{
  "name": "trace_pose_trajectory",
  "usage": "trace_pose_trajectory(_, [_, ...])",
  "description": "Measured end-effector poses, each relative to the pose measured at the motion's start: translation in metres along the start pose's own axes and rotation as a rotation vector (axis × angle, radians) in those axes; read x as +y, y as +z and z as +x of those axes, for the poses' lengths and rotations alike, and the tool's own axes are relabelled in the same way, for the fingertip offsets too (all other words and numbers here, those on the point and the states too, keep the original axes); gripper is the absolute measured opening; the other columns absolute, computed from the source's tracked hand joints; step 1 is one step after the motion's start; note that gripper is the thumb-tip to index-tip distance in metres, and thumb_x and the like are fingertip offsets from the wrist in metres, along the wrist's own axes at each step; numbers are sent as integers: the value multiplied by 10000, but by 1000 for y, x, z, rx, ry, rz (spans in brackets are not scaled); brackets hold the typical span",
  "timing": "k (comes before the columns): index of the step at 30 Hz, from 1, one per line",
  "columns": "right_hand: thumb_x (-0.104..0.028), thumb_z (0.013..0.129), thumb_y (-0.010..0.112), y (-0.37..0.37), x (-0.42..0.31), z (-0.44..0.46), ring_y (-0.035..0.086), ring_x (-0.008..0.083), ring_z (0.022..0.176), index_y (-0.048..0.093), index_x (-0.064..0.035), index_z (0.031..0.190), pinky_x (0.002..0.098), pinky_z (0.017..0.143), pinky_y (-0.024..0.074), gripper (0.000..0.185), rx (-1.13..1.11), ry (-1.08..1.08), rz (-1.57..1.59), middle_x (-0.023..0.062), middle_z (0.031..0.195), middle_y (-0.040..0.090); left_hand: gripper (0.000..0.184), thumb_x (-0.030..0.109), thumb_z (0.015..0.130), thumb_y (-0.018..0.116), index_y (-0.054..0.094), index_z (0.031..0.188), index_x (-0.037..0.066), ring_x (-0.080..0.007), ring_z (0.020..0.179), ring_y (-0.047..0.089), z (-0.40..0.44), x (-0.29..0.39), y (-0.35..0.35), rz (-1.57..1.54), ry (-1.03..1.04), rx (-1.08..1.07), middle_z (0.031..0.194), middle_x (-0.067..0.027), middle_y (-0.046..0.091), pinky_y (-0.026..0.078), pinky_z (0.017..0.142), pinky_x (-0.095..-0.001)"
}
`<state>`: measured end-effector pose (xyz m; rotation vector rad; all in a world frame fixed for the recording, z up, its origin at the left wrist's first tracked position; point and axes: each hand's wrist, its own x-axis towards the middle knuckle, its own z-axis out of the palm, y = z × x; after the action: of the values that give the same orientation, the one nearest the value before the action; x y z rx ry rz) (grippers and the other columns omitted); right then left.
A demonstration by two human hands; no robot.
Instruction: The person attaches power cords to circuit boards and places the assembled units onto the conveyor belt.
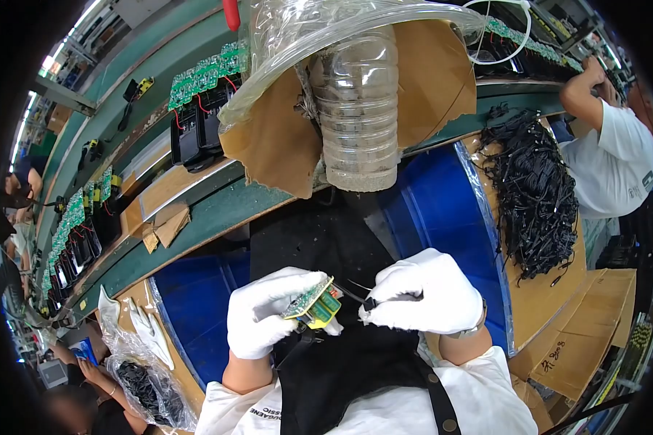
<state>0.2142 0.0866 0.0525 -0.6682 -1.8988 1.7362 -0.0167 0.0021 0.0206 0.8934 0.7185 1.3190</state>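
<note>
Both of my hands wear white gloves and are held above my black apron. My left hand (pixel 265 312) is closed on a small green circuit board (pixel 314 302) with yellow parts, tilted, its component side facing right. In my right hand (pixel 424 293) the fingers pinch a black cable (pixel 370 303) by its dark end piece. A thin wire rises from that end toward the board. Whether cable and board are joined, I cannot tell. A dark strand also hangs below the board by my left fingers.
A clear plastic bottle (pixel 359 116) hangs ahead beside brown cardboard (pixel 435 80). Rows of green boards (pixel 207 76) line the green bench. Black cables (pixel 533 196) are heaped at right, near a cardboard box (pixel 584 333). Blue bins (pixel 442 217) flank me. A co-worker (pixel 606 152) sits at upper right.
</note>
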Motion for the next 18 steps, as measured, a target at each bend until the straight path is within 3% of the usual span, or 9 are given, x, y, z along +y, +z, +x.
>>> trace_pose_trajectory(4, [-45,769,742,3,2,1,567,116,468,700,42,824,239,421,381,111,30,-11,-37,93,641,633,594,181,795,738,503,1190,-196,-389,863,666,-2,-3,-1,-67,19,-5,1089,-317,570,562,743,-414])
trace_pose_trajectory(7, [-50,756,739,8,10,0,553,122,465,692,29,789,244,422,373,98,158,-181,-169,83,600,604,553,118,785,728,507,1182,-198,-388,955,642,-4,-16,-2,-188,79,58,1133,-323,549,561,756,-423])
trace_pose_trajectory(9, [-120,777,751,13,13,-1,534,193,510,672,-8,765,288,471,398,137,242,-129,-163,75,613,567,558,67,776,704,477,1216,-192,-390,1025,615,-6,-11,-4,-114,-38,65,1196,-335,513,570,779,-431])
trace_pose_trajectory(11, [-127,786,744,17,15,-1,539,193,521,667,-11,759,293,476,401,142,265,-113,-125,77,621,568,630,57,767,692,412,1272,-193,-393,1044,607,8,-1,13,-403,-193,1,1228,-346,496,589,767,-431])
trace_pose_trajectory(12, [-134,794,738,18,17,-1,544,194,532,662,-13,752,299,480,404,148,287,-97,-87,78,630,568,698,52,768,695,342,1315,-198,-405,1048,604,14,0,11,-397,-298,-89,1239,-357,487,601,745,-441])
trace_pose_trajectory(13, [-134,794,738,19,20,-1,544,194,532,662,-13,752,299,480,404,148,286,-98,-88,78,630,568,647,100,730,737,433,1169,-265,-486,983,615,16,1,20,-413,-309,-10,1245,-458,408,604,620,-501])
trace_pose_trajectory(15, [-123,771,738,18,29,-3,537,141,483,661,23,763,260,448,397,166,288,-172,-157,73,640,604,643,95,712,743,448,1161,-259,-500,1029,589,16,-3,16,-413,-340,-33,1247,-472,391,603,629,-505])
trace_pose_trajectory(16, [-187,829,688,22,31,-5,528,135,505,662,31,804,260,471,403,221,307,-144,-113,84,664,607,643,95,712,743,448,1161,-259,-500,1029,589,16,-5,15,-414,-338,-34,1247,-472,391,603,629,-505])
trace_pose_trajectory(18, [-158,862,647,20,31,-4,561,176,555,660,8,853,273,518,442,167,391,-218,-172,90,698,612,613,87,698,754,485,1136,-248,-501,1049,579,16,-7,13,-356,-310,-37,1247,-467,399,604,649,-487])
